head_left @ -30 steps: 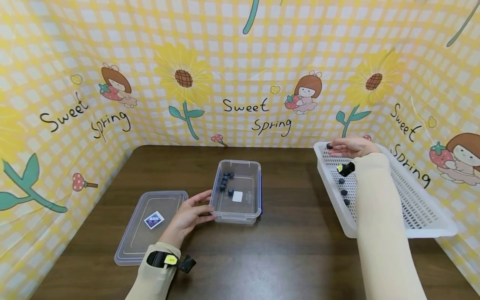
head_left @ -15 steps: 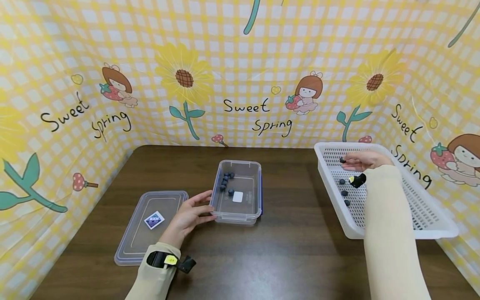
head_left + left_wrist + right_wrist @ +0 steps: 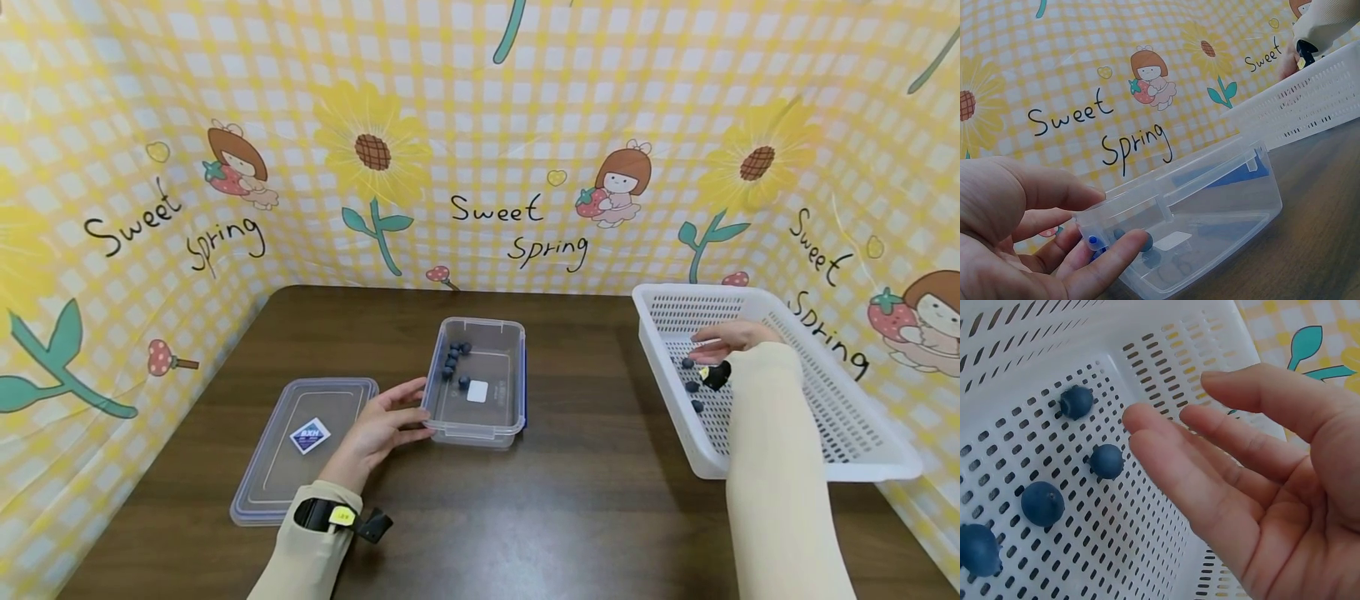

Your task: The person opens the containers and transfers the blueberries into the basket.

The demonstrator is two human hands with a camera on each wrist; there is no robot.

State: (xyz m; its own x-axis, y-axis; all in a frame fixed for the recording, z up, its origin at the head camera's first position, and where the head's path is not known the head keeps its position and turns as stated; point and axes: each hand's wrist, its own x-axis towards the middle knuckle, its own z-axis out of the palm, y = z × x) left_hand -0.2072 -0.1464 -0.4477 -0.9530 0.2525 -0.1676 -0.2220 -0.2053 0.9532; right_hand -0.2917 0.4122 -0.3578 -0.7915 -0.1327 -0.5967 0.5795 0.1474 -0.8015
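Observation:
In the head view my left hand (image 3: 386, 427) touches the left side of a clear plastic food container (image 3: 480, 429) with relaxed fingers. From the left wrist, the fingertips (image 3: 1138, 240) show right at the container's end wall. Inside it several blueberries (image 3: 452, 361) lie along the left side. Over a white perforated basket (image 3: 678, 433) hovers my right hand (image 3: 738, 335), fingers extended. The right wrist view shows nothing between its thumb and fingers. Several blueberries (image 3: 1043, 504) sit on the basket floor beside these fingertips; one nearby blueberry (image 3: 1107, 461) is closest to them.
A clear lid (image 3: 262, 475) with a blue-and-white diamond label lies on the brown table (image 3: 570, 517), partly behind my left forearm. Yellow checked cloth (image 3: 480, 108) with flower prints rises behind the table and along both sides.
My right hand has moved right and nearer, deeper over the basket. The blueberry it pinched has been let go, and the fingers have spread. My left hand stays at the container.

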